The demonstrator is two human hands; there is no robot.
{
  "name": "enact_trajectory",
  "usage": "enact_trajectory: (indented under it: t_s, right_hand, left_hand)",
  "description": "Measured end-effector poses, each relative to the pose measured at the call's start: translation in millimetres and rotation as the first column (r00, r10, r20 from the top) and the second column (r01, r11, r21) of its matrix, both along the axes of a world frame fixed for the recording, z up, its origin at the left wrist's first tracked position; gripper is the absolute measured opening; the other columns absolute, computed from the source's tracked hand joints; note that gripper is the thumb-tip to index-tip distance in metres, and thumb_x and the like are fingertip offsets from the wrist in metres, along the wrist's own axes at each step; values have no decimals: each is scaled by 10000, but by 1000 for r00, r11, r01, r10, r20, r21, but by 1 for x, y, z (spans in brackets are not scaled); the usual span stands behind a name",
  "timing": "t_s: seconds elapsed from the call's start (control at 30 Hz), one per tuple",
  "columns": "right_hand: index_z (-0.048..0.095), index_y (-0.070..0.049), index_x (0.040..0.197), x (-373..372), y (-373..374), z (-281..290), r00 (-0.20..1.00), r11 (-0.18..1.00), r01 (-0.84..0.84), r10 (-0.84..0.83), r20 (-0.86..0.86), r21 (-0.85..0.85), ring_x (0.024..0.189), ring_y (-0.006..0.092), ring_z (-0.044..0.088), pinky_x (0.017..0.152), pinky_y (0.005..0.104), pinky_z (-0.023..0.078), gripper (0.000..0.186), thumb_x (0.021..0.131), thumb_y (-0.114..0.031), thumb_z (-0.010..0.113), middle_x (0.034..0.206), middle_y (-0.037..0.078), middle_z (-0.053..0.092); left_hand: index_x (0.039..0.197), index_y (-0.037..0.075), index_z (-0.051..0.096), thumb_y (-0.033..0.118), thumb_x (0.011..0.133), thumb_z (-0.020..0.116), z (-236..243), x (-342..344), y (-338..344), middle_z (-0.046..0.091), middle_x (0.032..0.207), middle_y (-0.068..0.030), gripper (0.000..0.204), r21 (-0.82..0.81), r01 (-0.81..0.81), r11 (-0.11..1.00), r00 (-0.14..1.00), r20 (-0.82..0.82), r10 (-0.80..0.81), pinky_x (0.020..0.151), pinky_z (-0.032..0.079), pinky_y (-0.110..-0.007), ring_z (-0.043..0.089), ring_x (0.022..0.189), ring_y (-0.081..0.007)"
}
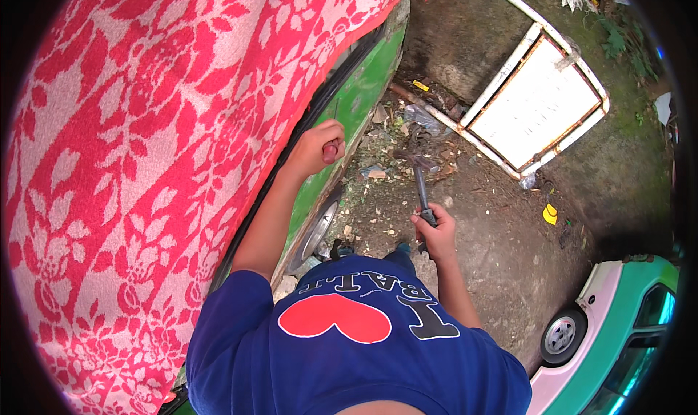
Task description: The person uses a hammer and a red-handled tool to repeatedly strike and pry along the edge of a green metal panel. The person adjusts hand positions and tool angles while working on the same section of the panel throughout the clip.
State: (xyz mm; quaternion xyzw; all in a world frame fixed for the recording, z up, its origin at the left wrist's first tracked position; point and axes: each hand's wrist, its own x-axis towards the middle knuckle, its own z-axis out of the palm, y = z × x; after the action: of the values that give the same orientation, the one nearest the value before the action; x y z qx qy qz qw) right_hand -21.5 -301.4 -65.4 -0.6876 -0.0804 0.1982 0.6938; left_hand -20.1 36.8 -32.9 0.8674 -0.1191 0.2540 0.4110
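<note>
grey hammer (421,187), clamped in right hand (438,236), points lengthwise forward, slightly left; left hand (317,144) curled, contents unclear.

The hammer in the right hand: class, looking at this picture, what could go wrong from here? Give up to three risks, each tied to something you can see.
If swung toward the bare left hand, the hammer might strike it, since what looks like a reddish handle end barely shows beyond the fist. A stray blow could also mark the green panel close beside that hand. Loose debris on the ground might make footing unsteady.
</note>
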Motion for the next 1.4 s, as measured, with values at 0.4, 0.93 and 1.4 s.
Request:
enact_trajectory:
  t_s: [0.4, 0.93, 1.4]
  right_hand:
    - [634, -8, 1008, -3, 3, 7, 1000, 1000, -2, 3, 10, -30, 510, 42, 499, 457, 215, 378, 230, 819, -59, 754, 656, -35, 558]
    - [637, -3, 1023, 0, -2, 12, 1000, 1000, -17, 17, -5, 0, 518, 49, 517, 463, 219, 390, 243, 820, -65, 755, 671, -26, 577]
    - [627, -10, 1026, -2, -5, 11, 999, 1000, -16, 17, -35, 24, 517, 49, 504, 456, 221, 378, 251, 817, -54, 759, 673, -29, 565]
  left_hand:
    - [787, 28, 526, 1, 708, 672, 3, 10, 7, 576, 799, -83, 169, 186, 9, 983, 999, -36, -2, 638, 472, -355, 579, 672, -254]
    - [670, 76, 478, 92, 806, 689, -6, 40, -12, 488, 686, -76, 251, 346, 222, 912, 966, 48, -254, 735, 458, -412, 545, 710, -285]
    - [608, 71, 426, 134, 745, 706, -11, 61, -9, 441, 612, -98, 318, 300, 278, 913, 927, 165, -337, 616, 410, -403, 492, 609, -306]
